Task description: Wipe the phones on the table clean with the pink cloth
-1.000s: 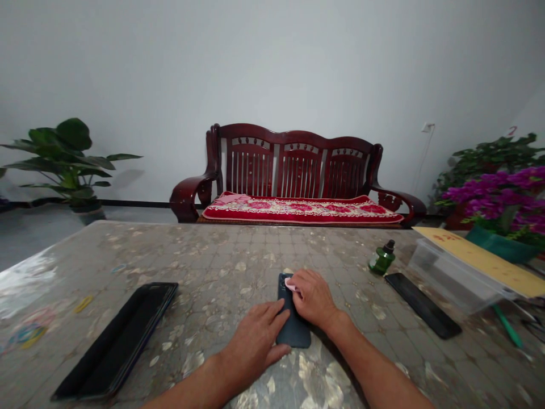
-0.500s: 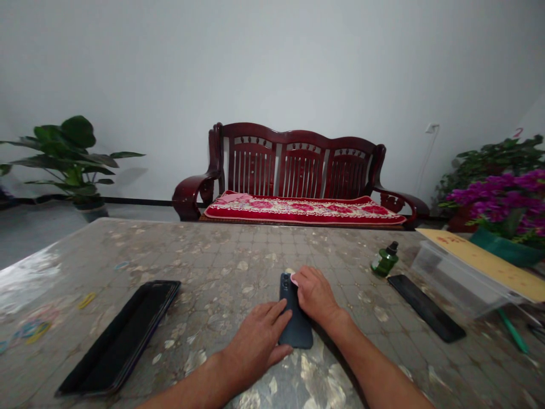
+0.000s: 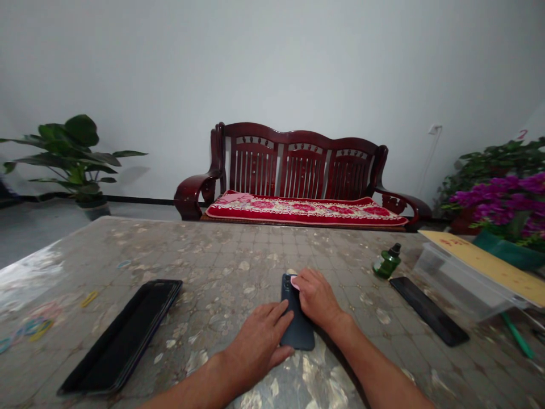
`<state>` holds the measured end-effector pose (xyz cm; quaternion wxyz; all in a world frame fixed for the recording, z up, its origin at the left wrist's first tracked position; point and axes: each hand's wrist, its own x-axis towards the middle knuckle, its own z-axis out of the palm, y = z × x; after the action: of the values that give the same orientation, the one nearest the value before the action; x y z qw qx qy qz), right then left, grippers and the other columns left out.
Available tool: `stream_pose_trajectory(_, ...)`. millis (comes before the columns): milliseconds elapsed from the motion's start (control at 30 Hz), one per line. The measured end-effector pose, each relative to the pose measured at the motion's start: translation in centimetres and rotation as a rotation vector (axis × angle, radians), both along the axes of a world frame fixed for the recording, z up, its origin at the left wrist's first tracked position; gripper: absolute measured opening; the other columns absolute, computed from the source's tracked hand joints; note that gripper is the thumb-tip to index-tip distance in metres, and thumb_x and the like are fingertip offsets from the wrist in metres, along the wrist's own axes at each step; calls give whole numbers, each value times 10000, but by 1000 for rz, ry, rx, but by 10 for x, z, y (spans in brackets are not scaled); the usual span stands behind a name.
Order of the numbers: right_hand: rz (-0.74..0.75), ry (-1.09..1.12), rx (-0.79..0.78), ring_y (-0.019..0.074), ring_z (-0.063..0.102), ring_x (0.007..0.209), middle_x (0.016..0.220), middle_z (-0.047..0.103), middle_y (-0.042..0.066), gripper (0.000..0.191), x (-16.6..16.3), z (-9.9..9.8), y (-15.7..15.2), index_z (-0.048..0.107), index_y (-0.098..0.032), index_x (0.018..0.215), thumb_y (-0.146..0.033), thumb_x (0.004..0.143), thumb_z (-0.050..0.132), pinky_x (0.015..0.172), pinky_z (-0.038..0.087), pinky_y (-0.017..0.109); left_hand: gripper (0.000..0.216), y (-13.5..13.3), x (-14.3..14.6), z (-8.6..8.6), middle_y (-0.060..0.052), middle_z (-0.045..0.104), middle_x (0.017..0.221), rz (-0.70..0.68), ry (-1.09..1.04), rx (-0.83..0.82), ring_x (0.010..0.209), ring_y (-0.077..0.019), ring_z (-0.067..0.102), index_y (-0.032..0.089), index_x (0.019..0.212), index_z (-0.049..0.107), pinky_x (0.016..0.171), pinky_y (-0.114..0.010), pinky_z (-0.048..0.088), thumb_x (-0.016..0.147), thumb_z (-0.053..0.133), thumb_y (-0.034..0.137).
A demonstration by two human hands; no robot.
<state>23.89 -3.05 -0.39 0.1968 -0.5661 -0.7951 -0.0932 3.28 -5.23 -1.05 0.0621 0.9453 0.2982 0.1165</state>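
A dark blue phone (image 3: pixel 300 331) lies on the table, its back with the camera lenses facing up. My left hand (image 3: pixel 260 335) rests on its left side, fingers stretched across the back and thumb by the lower edge. In my closed right hand (image 3: pixel 317 296) is a small pale pink cloth (image 3: pixel 294 281), mostly hidden by the fingers. It is pressed against the phone's upper right, beside the lenses.
A black tablet (image 3: pixel 123 335) lies to the left, near rubber bands (image 3: pixel 40 328). On the right are a green spray bottle (image 3: pixel 387 262), another phone (image 3: pixel 429 311), a clear plastic box (image 3: pixel 460 284) and a green-handled tool (image 3: pixel 517 335). A wooden bench (image 3: pixel 298 136) stands beyond the table (image 3: pixel 213 244).
The right hand has shifted very slightly with the cloth near the lenses. The whole view has drifted a little; the left hand stays on the phone.
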Motion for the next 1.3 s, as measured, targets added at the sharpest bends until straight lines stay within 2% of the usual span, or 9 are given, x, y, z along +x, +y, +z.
stream_pose_trajectory(100,64,20,20,186,532,863,882,635,43,268,1,-2,-2,686,-213,917,-19,826,524,792,389,292,513,0,0,1,-138,532,1421,-7,-4,-8,1245,-306,531,189,1338,537,1052,-468,436,882,669,383)
stream_pose_trajectory(300,-67,19,21,199,536,858,876,639,61,310,14,-2,2,703,-194,917,11,799,502,797,396,302,527,0,-1,0,-145,523,1427,-15,-10,-13,1260,-307,517,174,1349,526,1064,-466,422,886,669,380)
stream_pose_trajectory(500,65,45,27,187,531,831,831,615,40,285,11,-3,-2,683,-203,858,7,768,514,781,396,289,532,0,0,-1,-141,538,1413,-5,0,-1,1244,-309,534,184,1342,534,1055,-468,434,876,681,394)
stream_pose_trajectory(733,-19,66,61,190,542,824,829,625,51,311,19,-1,-1,697,-201,873,10,761,497,770,403,291,543,0,0,-2,-154,536,1413,-12,-10,9,1243,-314,534,170,1345,537,1052,-472,436,878,680,408)
stream_pose_trajectory(967,169,42,46,171,537,760,743,590,23,275,16,0,-5,666,-212,759,3,673,518,711,384,275,499,1,-1,-2,-133,538,1415,-20,-41,-1,1233,-301,542,204,1338,541,1041,-459,448,902,637,427)
stream_pose_trajectory(1167,35,61,78,179,544,783,767,614,34,287,23,0,-1,685,-201,813,5,714,512,748,396,282,531,0,0,1,-150,533,1419,-16,-19,7,1243,-310,537,184,1341,543,1056,-458,437,873,687,390)
stream_pose_trajectory(1300,123,37,68,180,533,772,745,589,31,269,18,0,-4,662,-207,759,2,678,514,726,387,281,494,1,0,-1,-127,537,1418,-19,-43,2,1233,-296,545,212,1343,537,1056,-456,435,902,642,409)
